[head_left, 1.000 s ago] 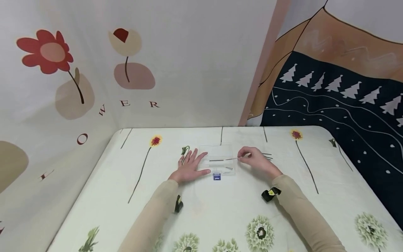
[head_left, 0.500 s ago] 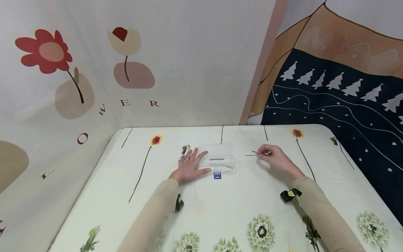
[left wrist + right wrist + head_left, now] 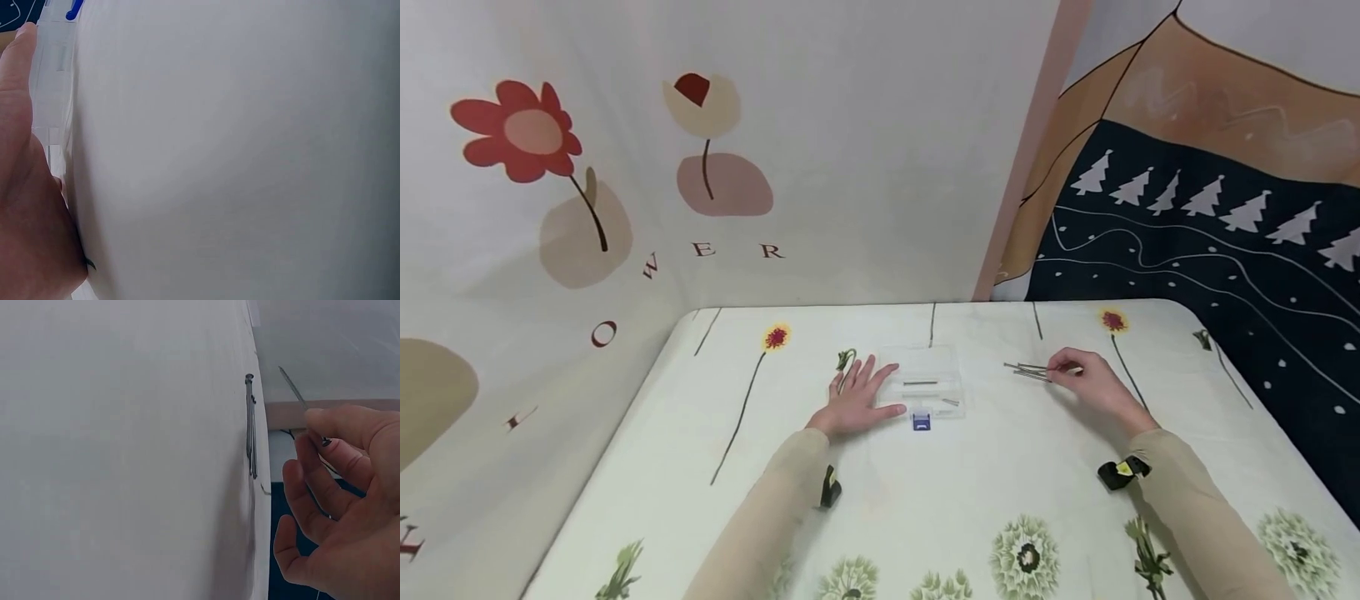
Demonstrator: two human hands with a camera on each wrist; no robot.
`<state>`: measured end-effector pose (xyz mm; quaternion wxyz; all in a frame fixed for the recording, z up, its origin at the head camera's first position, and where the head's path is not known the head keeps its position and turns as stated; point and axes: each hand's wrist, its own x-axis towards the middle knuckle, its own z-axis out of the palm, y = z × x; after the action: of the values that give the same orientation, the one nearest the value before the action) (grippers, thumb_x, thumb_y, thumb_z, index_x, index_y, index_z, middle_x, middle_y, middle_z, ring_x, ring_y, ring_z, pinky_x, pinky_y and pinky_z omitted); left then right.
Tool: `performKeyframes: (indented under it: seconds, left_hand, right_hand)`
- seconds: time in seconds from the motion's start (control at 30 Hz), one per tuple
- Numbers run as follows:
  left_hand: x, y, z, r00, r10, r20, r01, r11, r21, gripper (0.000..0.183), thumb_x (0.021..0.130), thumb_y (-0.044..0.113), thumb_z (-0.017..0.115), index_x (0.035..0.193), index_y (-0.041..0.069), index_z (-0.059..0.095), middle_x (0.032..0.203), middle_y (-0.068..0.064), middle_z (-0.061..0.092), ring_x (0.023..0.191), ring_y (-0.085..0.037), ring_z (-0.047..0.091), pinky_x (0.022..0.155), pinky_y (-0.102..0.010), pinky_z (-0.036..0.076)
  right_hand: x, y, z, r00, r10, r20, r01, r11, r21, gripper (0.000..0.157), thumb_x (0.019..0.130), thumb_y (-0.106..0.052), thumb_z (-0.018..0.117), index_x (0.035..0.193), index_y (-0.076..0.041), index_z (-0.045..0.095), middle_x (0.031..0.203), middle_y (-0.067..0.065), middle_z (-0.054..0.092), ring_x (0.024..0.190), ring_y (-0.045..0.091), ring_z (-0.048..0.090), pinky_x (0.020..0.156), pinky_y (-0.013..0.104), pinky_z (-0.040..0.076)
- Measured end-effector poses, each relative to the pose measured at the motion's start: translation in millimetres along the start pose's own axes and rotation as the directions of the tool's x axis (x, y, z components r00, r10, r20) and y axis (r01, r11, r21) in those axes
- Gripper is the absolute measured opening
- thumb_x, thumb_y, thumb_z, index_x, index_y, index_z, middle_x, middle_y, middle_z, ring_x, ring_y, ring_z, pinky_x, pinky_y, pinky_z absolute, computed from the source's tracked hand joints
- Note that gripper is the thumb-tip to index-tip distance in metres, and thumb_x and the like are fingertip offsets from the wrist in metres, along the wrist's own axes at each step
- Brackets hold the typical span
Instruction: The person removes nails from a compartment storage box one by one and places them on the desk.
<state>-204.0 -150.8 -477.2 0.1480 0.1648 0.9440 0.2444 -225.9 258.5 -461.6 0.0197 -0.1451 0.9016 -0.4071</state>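
Observation:
My right hand (image 3: 1093, 379) pinches a nail (image 3: 294, 389) between thumb and fingertips, its pointed end sticking out beyond them and its head showing below the thumb. In the right wrist view, several loose nails (image 3: 250, 428) lie close together on the cloth beside the hand. The head view shows those nails (image 3: 1028, 372) just left of the right fingertips. My left hand (image 3: 853, 408) rests with fingers spread along the left side of a clear plastic box (image 3: 925, 360). One long nail (image 3: 921, 383) and a few short nails (image 3: 951, 402) lie inside the box.
A blue latch (image 3: 921, 422) projects from the box's near edge. Flower-printed cloth (image 3: 955, 492) covers the table. A white hanging sheet (image 3: 865, 167) stands behind its far edge, and a dark tree-printed hanging (image 3: 1225, 250) at the right.
My right hand has moved right with the nail, from beside the box to the nails on the cloth. My left hand stays in place at the box.

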Motion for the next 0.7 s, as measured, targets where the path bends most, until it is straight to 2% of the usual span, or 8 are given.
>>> performKeyframes:
  seconds: [0.17, 0.5, 0.7]
  left_hand:
    - [-0.4, 0.2, 0.6, 1.000, 0.000, 0.002, 0.000, 1.000, 0.009, 0.082, 0.088, 0.068, 0.049, 0.155, 0.032, 0.020, 0.161, -0.011, -0.004, 0.145, -0.032, -0.010, 0.109, -0.059, -0.004]
    - [1.0, 1.4, 1.3, 1.000, -0.007, -0.001, 0.007, 1.000, 0.009, 0.082, 0.087, 0.068, 0.050, 0.155, 0.033, 0.020, 0.161, -0.010, -0.004, 0.145, -0.031, -0.011, 0.109, -0.059, -0.005]
    - [2.3, 0.4, 2.0, 1.000, -0.010, -0.003, 0.010, 1.000, 0.015, 0.082, 0.087, 0.068, 0.050, 0.155, 0.033, 0.020, 0.161, -0.010, -0.004, 0.145, -0.031, -0.011, 0.109, -0.059, -0.005]
  right_hand:
    - [-3, 5, -4.4, 1.000, 0.030, -0.004, -0.030, 0.999, -0.040, 0.011, 0.092, -0.008, 0.065, 0.098, 0.001, 0.065, 0.093, 0.010, 0.065, 0.090, 0.027, 0.060, 0.079, 0.042, 0.046]
    - [0, 13, -9.3, 0.999, 0.044, -0.022, -0.046, 0.995, -0.088, 0.005, 0.088, -0.003, 0.066, 0.092, 0.001, 0.066, 0.087, 0.008, 0.065, 0.083, 0.022, 0.059, 0.076, 0.035, 0.047]
    - [-1, 14, -16.2, 0.997, 0.072, -0.035, -0.075, 0.993, -0.092, 0.014, 0.091, -0.005, 0.063, 0.101, 0.005, 0.065, 0.095, 0.015, 0.065, 0.090, 0.029, 0.059, 0.079, 0.039, 0.046]
